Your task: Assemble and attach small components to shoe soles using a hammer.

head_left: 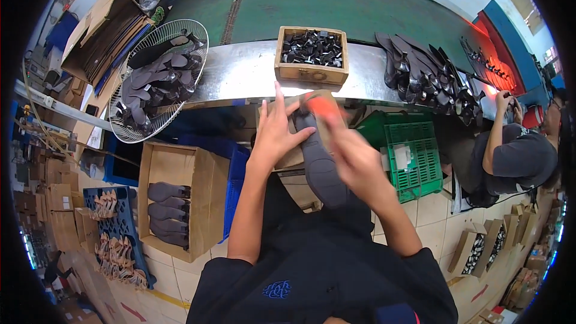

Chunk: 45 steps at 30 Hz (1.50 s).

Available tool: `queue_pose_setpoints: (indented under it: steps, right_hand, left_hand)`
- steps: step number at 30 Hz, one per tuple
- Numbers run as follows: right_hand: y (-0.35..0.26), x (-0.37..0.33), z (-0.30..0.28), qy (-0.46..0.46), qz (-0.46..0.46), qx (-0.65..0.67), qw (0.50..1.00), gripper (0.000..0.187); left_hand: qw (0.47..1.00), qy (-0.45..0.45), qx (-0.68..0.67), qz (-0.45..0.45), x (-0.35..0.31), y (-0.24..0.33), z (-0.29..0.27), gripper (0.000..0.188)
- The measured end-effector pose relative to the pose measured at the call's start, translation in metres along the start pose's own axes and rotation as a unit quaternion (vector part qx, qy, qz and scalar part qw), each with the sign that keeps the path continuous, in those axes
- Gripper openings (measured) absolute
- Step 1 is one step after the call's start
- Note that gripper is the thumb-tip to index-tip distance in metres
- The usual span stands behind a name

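Observation:
A dark grey shoe sole (324, 168) stretches from a tan work block (282, 144) back toward my lap. My left hand (278, 132) rests beside its far end with the fingers spread and the thumb lying on the sole. Closed in a fist, my right hand (358, 159) grips a hammer with an orange-red head (323, 110). Motion blurs the hammer, and its head is over the sole's far end, partly hiding it. Beyond both hands, a wooden box (312, 74) full of small black heel pieces stands on the metal bench edge.
A wire basket (201, 42) of dark soles stands left, above a cardboard carton (204, 204) with several soles. More heeled soles (420, 72) lie on the bench at right, above a green crate (414, 159). A co-worker (519, 150) sits at far right. Behind runs a green conveyor (336, 3).

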State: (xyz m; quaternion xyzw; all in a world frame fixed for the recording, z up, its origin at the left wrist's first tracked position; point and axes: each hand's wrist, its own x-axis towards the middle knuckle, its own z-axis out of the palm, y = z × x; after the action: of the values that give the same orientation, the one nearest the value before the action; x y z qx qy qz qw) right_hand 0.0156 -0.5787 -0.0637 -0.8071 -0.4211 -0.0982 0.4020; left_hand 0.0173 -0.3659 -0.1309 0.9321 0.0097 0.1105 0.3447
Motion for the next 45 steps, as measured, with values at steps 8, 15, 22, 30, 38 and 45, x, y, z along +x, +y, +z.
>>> queue_pose_setpoints:
  steps: [8, 15, 22, 30, 38, 45]
  right_hand:
    - [-0.029, -0.006, -0.037, 0.127, 0.014, 0.073, 0.989, 0.041]
    - [0.005, 0.007, -0.024, 0.091, 0.008, -0.001, 0.996, 0.045]
    - [0.027, 0.013, 0.013, -0.14, -0.019, -0.167, 0.976, 0.054]
    - [0.0, 0.038, -0.034, -0.311, -0.148, 0.332, 0.878, 0.038]
    - [-0.035, 0.066, -0.053, -0.478, -0.229, 0.321, 0.785, 0.031]
    - [-0.063, 0.066, -0.071, -0.52, -0.247, 0.248, 0.779, 0.029]
  left_hand:
    - [1.0, -0.015, -0.02, 0.014, 0.001, -0.002, -0.006, 0.107]
    - [0.987, 0.08, -0.057, 0.124, -0.023, -0.007, 0.003, 0.026]
    - [0.915, -0.088, -0.393, 0.03, -0.097, 0.08, -0.065, 0.02]
    - [0.827, -0.154, -0.54, -0.035, -0.113, 0.083, -0.07, 0.02]
    - [0.721, -0.315, -0.615, 0.051, -0.112, 0.09, -0.065, 0.021]
    - [0.663, -0.383, -0.632, 0.123, -0.114, 0.091, -0.055, 0.023]
